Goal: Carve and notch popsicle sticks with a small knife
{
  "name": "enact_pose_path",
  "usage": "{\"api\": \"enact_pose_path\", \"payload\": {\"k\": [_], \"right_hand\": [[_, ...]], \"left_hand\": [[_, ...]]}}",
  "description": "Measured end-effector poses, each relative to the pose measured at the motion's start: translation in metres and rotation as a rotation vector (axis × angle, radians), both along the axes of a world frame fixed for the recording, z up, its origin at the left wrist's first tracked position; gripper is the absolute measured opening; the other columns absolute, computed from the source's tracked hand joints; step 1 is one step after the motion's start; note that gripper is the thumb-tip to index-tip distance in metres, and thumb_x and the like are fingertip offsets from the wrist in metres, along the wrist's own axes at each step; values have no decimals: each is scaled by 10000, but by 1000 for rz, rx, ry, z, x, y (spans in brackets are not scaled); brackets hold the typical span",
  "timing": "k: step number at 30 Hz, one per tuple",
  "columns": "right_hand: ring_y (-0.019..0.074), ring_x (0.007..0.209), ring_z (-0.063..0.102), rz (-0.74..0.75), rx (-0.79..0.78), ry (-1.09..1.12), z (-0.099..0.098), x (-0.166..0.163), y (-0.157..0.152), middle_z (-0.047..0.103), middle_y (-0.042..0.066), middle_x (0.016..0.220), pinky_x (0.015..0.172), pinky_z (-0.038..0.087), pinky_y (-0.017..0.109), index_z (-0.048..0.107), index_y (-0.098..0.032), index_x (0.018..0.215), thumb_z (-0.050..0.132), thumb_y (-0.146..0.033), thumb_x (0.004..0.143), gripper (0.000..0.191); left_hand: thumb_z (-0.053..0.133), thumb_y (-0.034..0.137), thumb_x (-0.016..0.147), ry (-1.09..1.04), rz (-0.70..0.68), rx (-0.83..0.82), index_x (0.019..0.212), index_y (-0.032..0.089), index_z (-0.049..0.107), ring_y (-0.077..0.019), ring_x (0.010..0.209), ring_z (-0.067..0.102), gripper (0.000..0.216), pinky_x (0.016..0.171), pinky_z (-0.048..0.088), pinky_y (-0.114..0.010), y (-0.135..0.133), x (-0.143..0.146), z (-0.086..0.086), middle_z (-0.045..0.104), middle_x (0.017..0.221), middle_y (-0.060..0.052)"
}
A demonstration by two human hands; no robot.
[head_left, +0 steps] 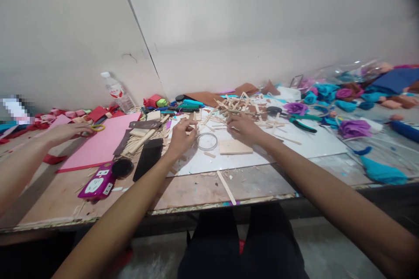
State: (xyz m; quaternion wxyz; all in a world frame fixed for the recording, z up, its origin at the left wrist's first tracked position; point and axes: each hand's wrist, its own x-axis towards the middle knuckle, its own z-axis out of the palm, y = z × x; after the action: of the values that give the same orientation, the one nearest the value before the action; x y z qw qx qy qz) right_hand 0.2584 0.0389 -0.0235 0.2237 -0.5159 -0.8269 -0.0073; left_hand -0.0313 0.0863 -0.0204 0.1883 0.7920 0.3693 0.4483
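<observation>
My left hand (183, 137) is above the white board (196, 163), its fingers curled in a pinch. A short wooden piece shows by its fingertips, but what the fingers hold is too small to make out. At the near edge of a loose pile of wooden sticks (240, 103), my right hand (244, 128) has its fingers closed, apparently on a thin wooden stick. Between both hands lies a clear round ring (207, 141), perhaps a roll of tape. A flat rectangular wooden block (236, 147) rests just below my right hand.
A co-worker's hand (73, 133) holds a yellow ring (98, 127) over a pink sheet (98, 148). Nearby are a magenta device (96, 182), a black phone-like slab (148, 159) and a plastic bottle (118, 92). Green-handled pliers (303, 124) and crepe-paper flowers (354, 129) lie right.
</observation>
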Motion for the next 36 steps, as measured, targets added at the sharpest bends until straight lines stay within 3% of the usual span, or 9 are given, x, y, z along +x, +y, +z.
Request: {"api": "enact_pose_path", "payload": {"k": [6,12,18,23,29,36], "right_hand": [[244,942,664,83,70,202,6,0,1,740,118,1009,851,500,369,746,-183,918,526,-151,928,223],[245,904,666,50,144,333,5,-6,-4,736,134,1017,815,526,387,717,-166,1190,491,-196,971,316],[232,940,649,64,99,256,7,-11,-5,711,119,1048,842,504,377,755,-183,1028,489,-211,985,271],[289,1070,602,-12,14,76,1,-9,-3,716,102,1053,964,445,472,748,-189,842,654,-267,926,149],[258,1174,635,-215,-28,-23,-6,-11,0,651,103,1316,1006,537,496,668,-185,1236,658,-394,1003,313],[235,1088,678,-201,-21,89,-9,-11,6,668,102,1277,926,592,456,652,-171,1277,661,-388,1008,346]], "left_hand": [[678,239,813,-47,-41,-97,980,182,743,-146,723,685,189,690,593,-292,-4,4,-1,737,998,-60],[738,310,792,-122,-119,-221,853,198,638,-140,653,653,162,574,546,-251,-8,7,-2,691,771,-17],[756,317,778,-197,-133,-300,1029,212,584,-139,678,662,322,569,528,-234,-11,8,3,681,802,-4],[757,355,780,-195,-121,-321,1127,181,647,-135,650,631,403,543,498,-238,-12,9,4,686,813,-23],[762,358,785,-178,-96,-298,1056,169,723,-136,660,618,333,543,483,-238,-8,9,0,703,835,-40],[752,290,780,-161,-119,-315,871,175,739,-125,588,594,147,517,460,-234,-7,9,-5,705,736,-20]]}}
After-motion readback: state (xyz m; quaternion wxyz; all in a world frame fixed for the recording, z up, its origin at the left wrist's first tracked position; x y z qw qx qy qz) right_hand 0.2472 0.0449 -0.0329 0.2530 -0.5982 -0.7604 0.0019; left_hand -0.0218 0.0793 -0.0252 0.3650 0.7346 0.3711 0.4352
